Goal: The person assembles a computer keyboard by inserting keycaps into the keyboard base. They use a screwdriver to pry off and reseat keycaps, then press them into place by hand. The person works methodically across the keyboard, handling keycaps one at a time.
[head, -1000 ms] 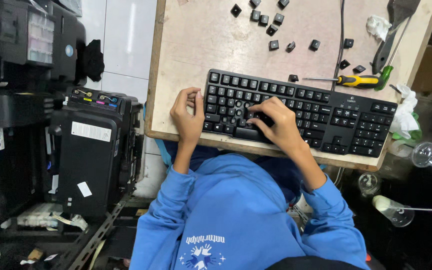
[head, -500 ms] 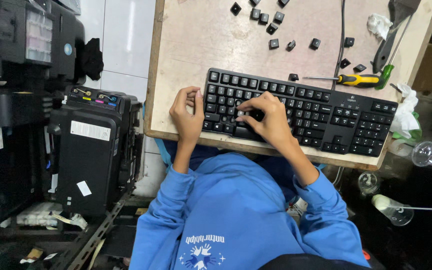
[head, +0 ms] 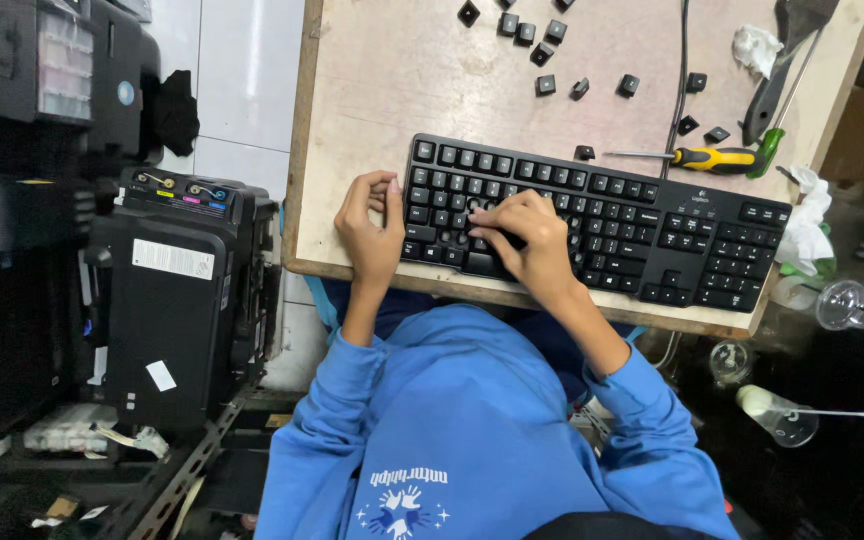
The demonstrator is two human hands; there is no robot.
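- I saw the black full-size plastic keyboard [head: 592,225] lying slightly askew along the near edge of the pale wooden board table [head: 402,80], its cable running away toward the far side.
- My left hand [head: 370,232] rested at the keyboard's left end, fingers curled loosely against its edge; it touched the casing rather than clamping it.
- My right hand [head: 527,238] lay over the left-centre keys with fingers bent downward, pressing on or pinching at a key; I could not tell whether anything was gripped beneath them.
- Loose black square keycaps [head: 542,55] lay scattered on the table beyond the keyboard.
- A yellow-and-black-handled screwdriver [head: 712,157] lay just past the keyboard's far right part.
- A black inkjet printer with coloured ink tanks [head: 182,290] stood left of the table.
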